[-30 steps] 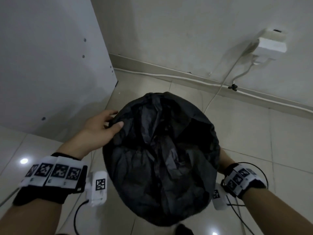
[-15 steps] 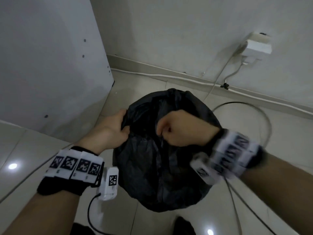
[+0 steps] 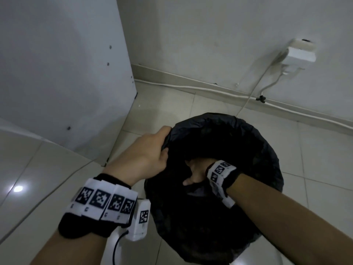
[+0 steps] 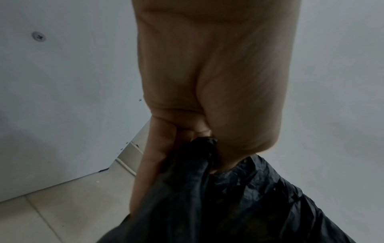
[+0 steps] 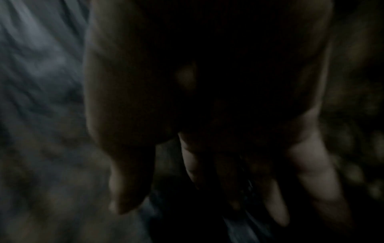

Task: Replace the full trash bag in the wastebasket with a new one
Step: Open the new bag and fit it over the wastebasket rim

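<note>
Black plastic fills the middle of the head view: a trash bag [image 3: 254, 142] lines a round wastebasket [image 3: 219, 251] that stands on the pale tiled floor [image 3: 324, 159], near the corner where a white cabinet panel [image 3: 57, 73] meets the wall [image 3: 210, 35]. The bag's edge is folded over the basket's rim, so almost none of the basket itself shows.

The left hand [image 3: 145, 155] is at the rim's left side. Its fingers [image 4: 160, 148] are curled tight and pressed together, with a bunched fold of the bag gripped between them and the palm, as the left wrist view shows plainly.

The right hand [image 3: 196, 173] reaches down inside the bag's mouth, past the rim, with the wrist band level with the opening. In the right wrist view, which is dark and blurred, the fingers [image 5: 315, 172] point downward, fairly straight and slightly apart, with the thumb [image 5: 129, 189] set off to one side; crinkled plastic surrounds them. Whether they touch or hold anything cannot be told.

On the wall beyond the basket sits a white power adapter [image 3: 298, 54], with a thin cable [image 3: 250, 96] running down toward the baseboard [image 3: 191, 81].
</note>
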The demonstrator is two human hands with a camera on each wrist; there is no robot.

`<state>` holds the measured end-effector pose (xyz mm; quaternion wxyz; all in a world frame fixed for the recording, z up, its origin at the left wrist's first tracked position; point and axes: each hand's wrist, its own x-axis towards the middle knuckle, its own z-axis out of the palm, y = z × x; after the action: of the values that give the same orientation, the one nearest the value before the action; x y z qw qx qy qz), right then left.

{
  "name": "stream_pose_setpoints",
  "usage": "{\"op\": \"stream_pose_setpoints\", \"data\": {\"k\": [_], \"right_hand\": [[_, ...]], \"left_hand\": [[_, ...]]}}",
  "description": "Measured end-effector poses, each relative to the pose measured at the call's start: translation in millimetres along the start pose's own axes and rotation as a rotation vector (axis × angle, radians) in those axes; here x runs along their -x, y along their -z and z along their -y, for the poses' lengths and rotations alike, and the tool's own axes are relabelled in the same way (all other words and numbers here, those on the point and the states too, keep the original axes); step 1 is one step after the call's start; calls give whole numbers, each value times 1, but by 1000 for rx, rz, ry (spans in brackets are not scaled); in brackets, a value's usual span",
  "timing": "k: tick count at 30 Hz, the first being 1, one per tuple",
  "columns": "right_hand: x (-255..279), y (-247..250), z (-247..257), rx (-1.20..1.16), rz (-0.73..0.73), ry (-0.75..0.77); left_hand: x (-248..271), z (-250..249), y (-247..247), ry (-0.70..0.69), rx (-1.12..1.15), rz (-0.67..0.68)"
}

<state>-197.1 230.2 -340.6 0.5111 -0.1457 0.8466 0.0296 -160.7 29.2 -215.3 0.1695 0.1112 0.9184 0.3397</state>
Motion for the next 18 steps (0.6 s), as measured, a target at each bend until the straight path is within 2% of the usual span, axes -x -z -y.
{"op": "stream_pose_setpoints", "data": {"k": [3,5,7,10,13,18], "right_hand": [[18,22,6,29,-89,52],[15,23,1,22,-94,36],[-2,8,-7,26,-69,-32],[-27,-22,-9,10,-106,-114],[-42,-35,-5,-77,-97,-104],[-19,6,15,-50,-161,-63]], "left_hand": [[0,-1,3,31,6,-7],[0,-4,5,15,2,-10],[1,-9,5,-20,-13,-4],[4,-14,1,-61,-44,-15],[1,-11,-3,-72,-25,-30],[-5,-5,-5,-65,-30,-41]]}}
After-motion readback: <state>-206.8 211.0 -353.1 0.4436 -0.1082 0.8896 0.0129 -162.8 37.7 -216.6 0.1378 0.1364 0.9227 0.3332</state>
